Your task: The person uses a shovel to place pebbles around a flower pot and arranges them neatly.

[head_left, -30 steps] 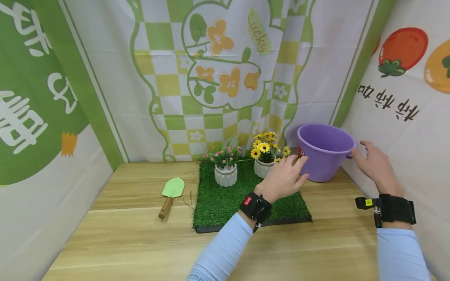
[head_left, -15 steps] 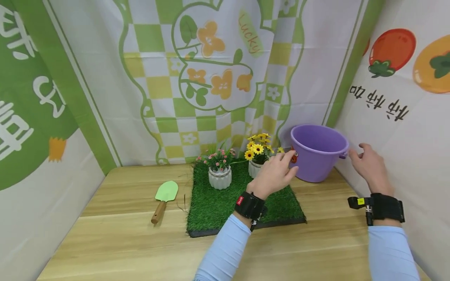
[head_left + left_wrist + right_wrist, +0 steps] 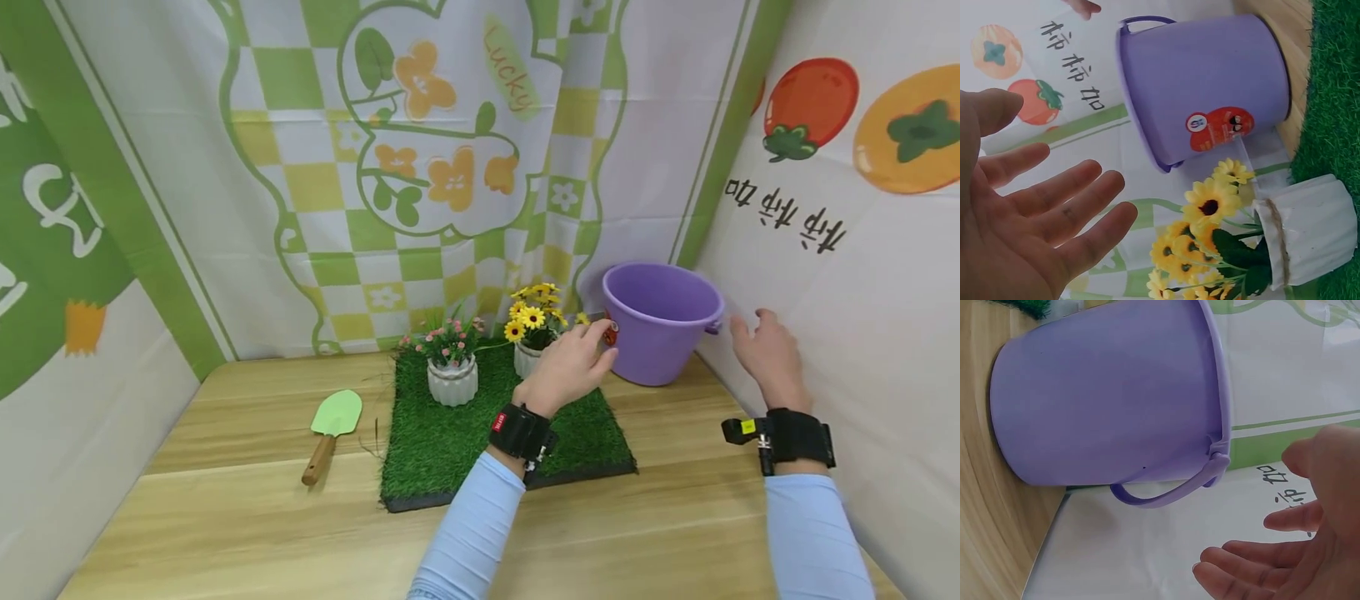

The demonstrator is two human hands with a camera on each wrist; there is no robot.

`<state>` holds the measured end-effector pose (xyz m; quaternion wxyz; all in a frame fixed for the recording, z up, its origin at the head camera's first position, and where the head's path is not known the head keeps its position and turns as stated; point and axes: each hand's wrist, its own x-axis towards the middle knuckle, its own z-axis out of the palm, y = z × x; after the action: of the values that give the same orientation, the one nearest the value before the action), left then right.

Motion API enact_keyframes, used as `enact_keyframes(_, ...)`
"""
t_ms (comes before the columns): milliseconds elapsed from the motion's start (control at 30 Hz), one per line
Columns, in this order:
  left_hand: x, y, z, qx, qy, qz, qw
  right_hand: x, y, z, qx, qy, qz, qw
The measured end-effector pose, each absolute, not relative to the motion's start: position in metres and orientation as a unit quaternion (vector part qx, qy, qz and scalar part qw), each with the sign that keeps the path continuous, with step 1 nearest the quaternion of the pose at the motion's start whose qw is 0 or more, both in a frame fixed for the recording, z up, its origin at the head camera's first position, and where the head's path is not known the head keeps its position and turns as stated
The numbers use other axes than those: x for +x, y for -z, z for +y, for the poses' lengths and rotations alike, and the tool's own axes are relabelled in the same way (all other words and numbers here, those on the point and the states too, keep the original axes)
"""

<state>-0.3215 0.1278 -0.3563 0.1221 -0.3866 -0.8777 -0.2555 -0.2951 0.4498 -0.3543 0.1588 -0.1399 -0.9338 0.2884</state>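
A purple bucket stands upright at the table's back right, its handle hanging down on the right side in the right wrist view. To its left my left hand hovers over the turf, fingers spread and holding nothing; the left wrist view shows a gap between them and the bucket. My right hand is raised on the bucket's other side, apart from it, with relaxed fingers. Behind my left hand is a white pot of yellow flowers.
Another white pot with pink flowers stands on the green turf mat. A green trowel with a wooden handle lies left of the mat on the wooden table. Printed cloth walls enclose the back and sides.
The head view has swung to the right, so everything shifts left in it. My right hand has drawn slightly away from the bucket's rim; the bucket stays where it was.
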Motion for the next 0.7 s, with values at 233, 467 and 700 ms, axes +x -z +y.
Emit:
enact_keyframes(233, -0.331, 0.364, 0.136, -0.387, 0.255, -0.879, 0.117, -0.303, 0.363, 0.449, -0.141, -0.295, -0.932, 0.156)
enact_keyframes(467, -0.334, 0.367, 0.146, -0.394, 0.247, -0.878, 0.110, -0.309, 0.368, 0.448, -0.146, -0.304, -0.929, 0.152)
enact_keyframes(700, -0.340, 0.370, 0.146, -0.384, 0.246, -0.881, 0.125, -0.319, 0.370, 0.448, -0.143, -0.288, -0.935, 0.153)
